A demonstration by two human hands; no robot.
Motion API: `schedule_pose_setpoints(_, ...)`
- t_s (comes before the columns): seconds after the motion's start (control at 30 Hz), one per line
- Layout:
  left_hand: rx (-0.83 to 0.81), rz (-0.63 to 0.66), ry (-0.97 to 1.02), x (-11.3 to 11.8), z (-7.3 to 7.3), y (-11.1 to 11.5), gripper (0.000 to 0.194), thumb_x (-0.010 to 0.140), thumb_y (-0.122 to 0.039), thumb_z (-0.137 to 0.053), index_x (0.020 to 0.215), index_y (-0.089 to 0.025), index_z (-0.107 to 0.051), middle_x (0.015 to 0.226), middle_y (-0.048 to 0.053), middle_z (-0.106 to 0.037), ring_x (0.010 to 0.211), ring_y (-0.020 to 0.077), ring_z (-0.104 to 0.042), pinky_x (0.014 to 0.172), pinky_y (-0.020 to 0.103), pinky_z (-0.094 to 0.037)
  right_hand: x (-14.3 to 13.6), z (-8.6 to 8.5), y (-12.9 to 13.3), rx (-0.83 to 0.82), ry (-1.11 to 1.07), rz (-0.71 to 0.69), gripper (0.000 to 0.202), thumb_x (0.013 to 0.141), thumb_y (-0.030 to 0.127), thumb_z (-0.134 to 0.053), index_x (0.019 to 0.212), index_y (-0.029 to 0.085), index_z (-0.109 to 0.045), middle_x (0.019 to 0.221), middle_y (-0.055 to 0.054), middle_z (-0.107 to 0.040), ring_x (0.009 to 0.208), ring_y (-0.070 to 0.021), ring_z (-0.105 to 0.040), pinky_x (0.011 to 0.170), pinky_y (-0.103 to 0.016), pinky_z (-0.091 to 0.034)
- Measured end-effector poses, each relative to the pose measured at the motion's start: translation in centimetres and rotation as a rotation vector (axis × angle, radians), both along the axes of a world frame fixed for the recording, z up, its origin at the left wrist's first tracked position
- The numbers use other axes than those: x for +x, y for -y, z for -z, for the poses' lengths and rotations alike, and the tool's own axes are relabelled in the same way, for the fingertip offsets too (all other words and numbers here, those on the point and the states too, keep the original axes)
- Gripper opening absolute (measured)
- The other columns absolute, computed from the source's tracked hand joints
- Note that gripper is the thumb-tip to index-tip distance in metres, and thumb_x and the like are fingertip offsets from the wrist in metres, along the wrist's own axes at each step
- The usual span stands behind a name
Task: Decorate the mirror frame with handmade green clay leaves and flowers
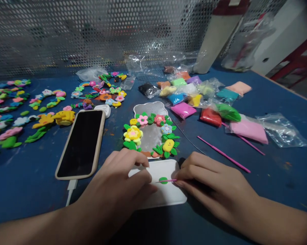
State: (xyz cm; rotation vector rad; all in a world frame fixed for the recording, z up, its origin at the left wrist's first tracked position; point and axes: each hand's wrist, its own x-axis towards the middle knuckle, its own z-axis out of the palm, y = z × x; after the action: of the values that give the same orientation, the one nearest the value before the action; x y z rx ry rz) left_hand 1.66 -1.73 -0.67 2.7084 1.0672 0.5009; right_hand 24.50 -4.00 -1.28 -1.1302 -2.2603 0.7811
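A white rectangular board (166, 199) lies in front of me with a small flat green clay oval (163, 179) on it. My right hand (212, 182) pinches a thin pink modelling tool (170, 180), whose pale tip lies across the green oval. At the board's left side rests my left hand (123, 180), fingers bent and a little apart, nothing visible in them; its fingertips are close to the tool's tip. Just beyond the board is a small mirror (152, 136) framed with clay flowers, leaves and a yellow smiling piece (168, 145).
A phone (82, 144) on a charging cable lies at left, near several colourful clay pieces (46, 98). Bagged clay (183, 110) in several colours lies at back right. Two more pink tools (223, 154) lie on the blue table (278, 190). Behind stands a perforated metal panel (92, 37).
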Motion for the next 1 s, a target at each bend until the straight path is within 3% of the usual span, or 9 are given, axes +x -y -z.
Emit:
schedule_pose_setpoints(0.17,-0.010,0.019,0.050,0.04,0.23,-0.07,0.004,0.084,-0.024,-0.057,0.085,-0.022,-0.054,0.095,-0.001,-0.057,0.082,0.0169,-0.051,0.068,0.031,-0.032,-0.02,0.08,0.03,0.029,0.009,0.001,0.014,0.088,0.012,-0.047,0.087,0.017,-0.060,0.080,-0.004,-0.055,0.073,-0.0144,-0.052,0.064,-0.025,-0.043)
schedule_pose_setpoints(0.47,-0.083,0.009,0.051,0.61,0.29,-0.42,0.016,0.080,-0.015,-0.059,0.093,-0.025,-0.056,0.095,-0.001,-0.059,0.084,0.0182,-0.053,0.071,0.032,-0.034,0.17,0.55,0.29,0.044,0.048,-0.025,0.015,0.090,0.013,-0.043,0.088,0.018,-0.058,0.080,-0.003,-0.053,0.072,-0.0141,-0.050,0.063,-0.026,-0.041)
schedule_pose_setpoints(0.7,-0.059,0.032,0.093,0.54,0.88,-0.44,0.023,0.081,-0.017,-0.058,0.101,-0.028,-0.055,0.097,-0.001,-0.056,0.084,0.0167,-0.052,0.072,0.030,-0.035,0.17,0.65,0.27,0.134,0.080,-0.033,0.017,0.089,0.009,-0.043,0.086,0.016,-0.058,0.077,-0.004,-0.051,0.068,-0.0141,-0.045,0.057,-0.026,-0.037)
schedule_pose_setpoints(1.0,-0.101,0.048,0.111,0.81,0.84,-0.09,0.020,0.083,-0.017,-0.057,0.099,-0.029,-0.057,0.097,-0.003,-0.056,0.086,0.0155,-0.052,0.073,0.029,-0.034,0.19,0.52,0.40,0.211,0.130,-0.064,0.018,0.086,0.006,-0.044,0.086,0.015,-0.059,0.078,-0.005,-0.052,0.066,-0.0142,-0.043,0.054,-0.026,-0.034)
